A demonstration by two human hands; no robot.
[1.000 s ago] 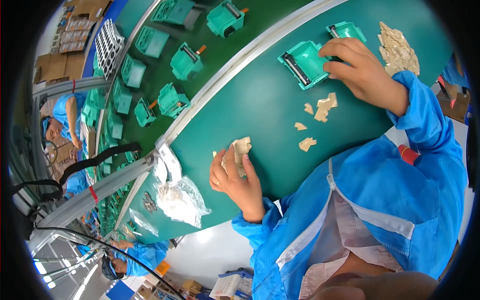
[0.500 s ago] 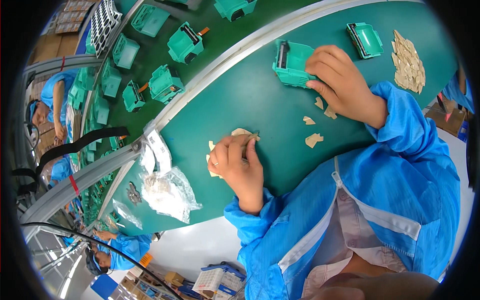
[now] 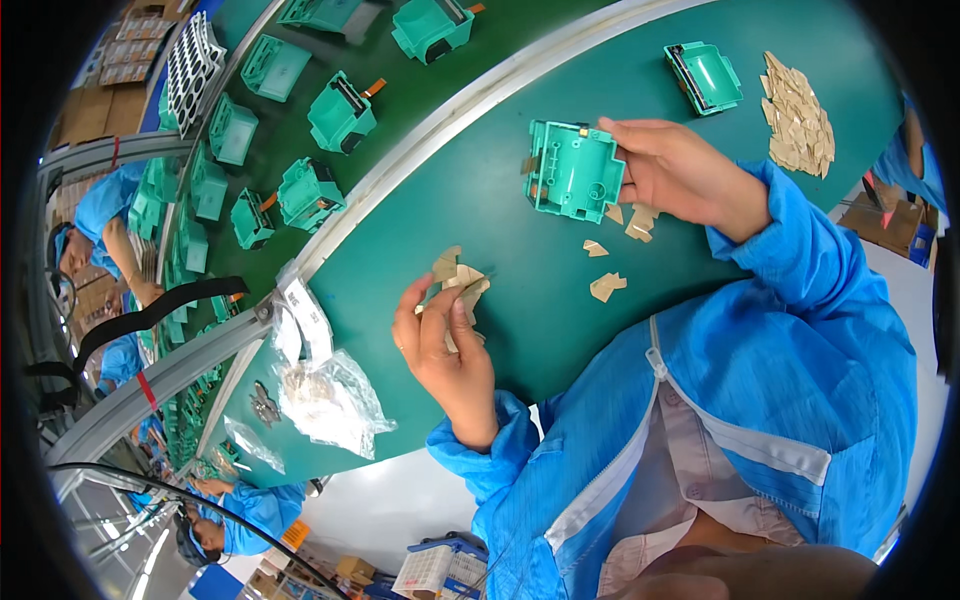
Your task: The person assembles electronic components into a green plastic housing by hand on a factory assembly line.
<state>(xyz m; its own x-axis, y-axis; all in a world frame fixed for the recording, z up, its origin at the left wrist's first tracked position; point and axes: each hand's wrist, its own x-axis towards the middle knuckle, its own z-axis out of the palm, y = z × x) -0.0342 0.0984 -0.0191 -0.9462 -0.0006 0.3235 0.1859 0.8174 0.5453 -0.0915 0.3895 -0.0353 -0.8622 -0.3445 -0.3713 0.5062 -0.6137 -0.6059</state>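
My right hand (image 3: 690,178) grips the right side of a green plastic housing (image 3: 575,165), thumb along its upper corner. The housing is held above the green table, with its moulded face and a round boss in view. Lower left, my left hand (image 3: 448,368) pinches a small tan paper-like piece (image 3: 466,279) between thumb and fingertips. More tan pieces lie under and beside those fingers, partly hidden by them. Between my two hands, nearer to my body, a few loose tan pieces (image 3: 606,287) rest on the table.
Another green housing (image 3: 712,78) and a heap of tan pieces (image 3: 798,115) lie at the far right. A metal rail (image 3: 420,138) separates the table from a belt carrying several green housings (image 3: 342,112). Clear plastic bags (image 3: 335,400) sit at left. Co-workers are beyond.
My right hand has turned the housing, so its moulded face now shows, and brought it lower. The left hand's fingers have lifted and spread somewhat, with a tan piece at their tips.
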